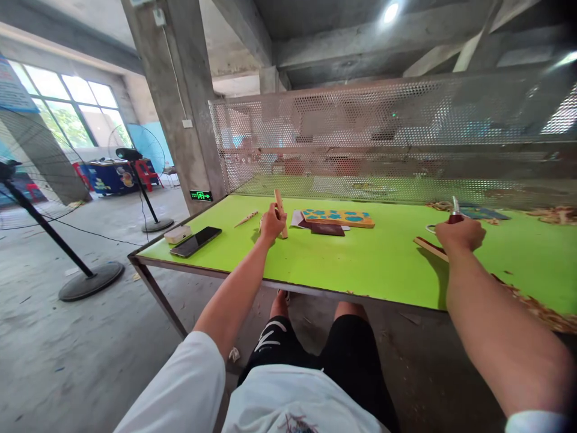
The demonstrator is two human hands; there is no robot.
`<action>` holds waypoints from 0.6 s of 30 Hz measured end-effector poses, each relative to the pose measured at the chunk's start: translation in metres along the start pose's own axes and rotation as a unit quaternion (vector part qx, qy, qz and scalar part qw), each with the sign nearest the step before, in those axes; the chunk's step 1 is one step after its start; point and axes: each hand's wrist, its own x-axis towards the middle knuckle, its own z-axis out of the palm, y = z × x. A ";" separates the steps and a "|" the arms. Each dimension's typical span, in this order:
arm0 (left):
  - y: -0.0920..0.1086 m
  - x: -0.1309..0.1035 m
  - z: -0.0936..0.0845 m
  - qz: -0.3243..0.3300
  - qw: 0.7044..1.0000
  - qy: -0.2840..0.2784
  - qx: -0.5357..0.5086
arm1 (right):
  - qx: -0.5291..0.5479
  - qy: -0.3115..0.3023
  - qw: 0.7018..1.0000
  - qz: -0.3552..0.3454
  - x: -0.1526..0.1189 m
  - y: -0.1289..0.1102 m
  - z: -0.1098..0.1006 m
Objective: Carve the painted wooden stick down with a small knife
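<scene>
Clasping one wooden strip [278,201] in left hand [272,225], one red-handled tool [455,218] in right hand [463,234], one phone [196,242]

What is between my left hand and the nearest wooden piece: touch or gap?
Touching. The head view shows the left hand gripping the wooden piece, its ends sticking out.
</scene>
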 end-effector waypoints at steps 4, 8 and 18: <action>-0.002 0.001 0.003 -0.014 1.000 0.004 0.013 | -0.010 0.002 1.000 0.003 0.000 0.002 0.003; -0.006 0.002 0.007 -0.018 0.999 0.016 0.026 | -0.024 -0.005 1.000 -0.003 0.002 0.002 0.007; -0.005 0.003 0.003 -0.009 0.997 0.040 0.072 | -0.040 -0.010 0.997 -0.063 0.007 0.003 0.017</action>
